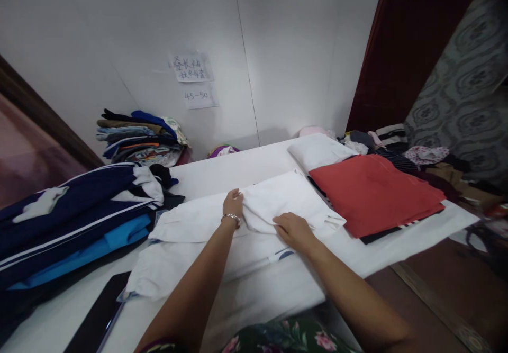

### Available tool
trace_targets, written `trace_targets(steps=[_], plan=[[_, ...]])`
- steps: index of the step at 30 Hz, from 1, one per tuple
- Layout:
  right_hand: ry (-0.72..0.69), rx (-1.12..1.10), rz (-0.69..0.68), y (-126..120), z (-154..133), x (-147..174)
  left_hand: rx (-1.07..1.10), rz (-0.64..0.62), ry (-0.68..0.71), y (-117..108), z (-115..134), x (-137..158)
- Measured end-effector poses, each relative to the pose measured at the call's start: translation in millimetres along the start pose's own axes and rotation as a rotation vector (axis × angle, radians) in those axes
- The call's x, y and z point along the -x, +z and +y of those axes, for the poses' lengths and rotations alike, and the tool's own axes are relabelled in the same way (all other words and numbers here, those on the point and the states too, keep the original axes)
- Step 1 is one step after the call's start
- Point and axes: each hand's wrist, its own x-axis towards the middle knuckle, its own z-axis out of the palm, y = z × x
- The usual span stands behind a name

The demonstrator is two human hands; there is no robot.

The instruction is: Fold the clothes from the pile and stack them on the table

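A white garment (pixel 278 197) lies partly folded on the white table, its cloth doubled over at the right. Two long sleeves or legs with gathered ends stretch to the left; I cannot tell which they are. My left hand (pixel 233 205), with a bracelet at the wrist, grips the cloth at the fold's left edge, fingers closed. My right hand (pixel 293 230) has its fingers curled on the near edge of the folded part. A dark printed mark shows on the lower layer just below that hand.
A red folded stack (pixel 377 194) lies right, beside a white folded piece (pixel 321 151). Navy and blue clothes (pixel 79 210) are heaped left, near a dark phone-like slab (pixel 99 310). A folded pile (pixel 143 138) stands by the wall, which bears handwritten paper signs (pixel 194 67).
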Motion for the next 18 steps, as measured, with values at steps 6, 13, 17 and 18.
trace_targets(steps=[6,13,17,18], plan=[[-0.049,-0.011,-0.011,0.3,-0.1,0.0,-0.683,-0.202,0.696,8.2,17.5,25.8],[-0.116,-0.046,-0.011,4.0,-6.8,10.2,-1.021,-0.422,0.431,26.3,-35.7,29.5],[-0.094,-0.190,0.025,1.1,-1.2,26.1,-1.010,-0.406,0.444,25.1,-37.9,28.6],[-0.070,-0.238,0.050,-2.6,2.1,28.4,-1.002,-0.404,0.447,24.7,-37.1,28.8]])
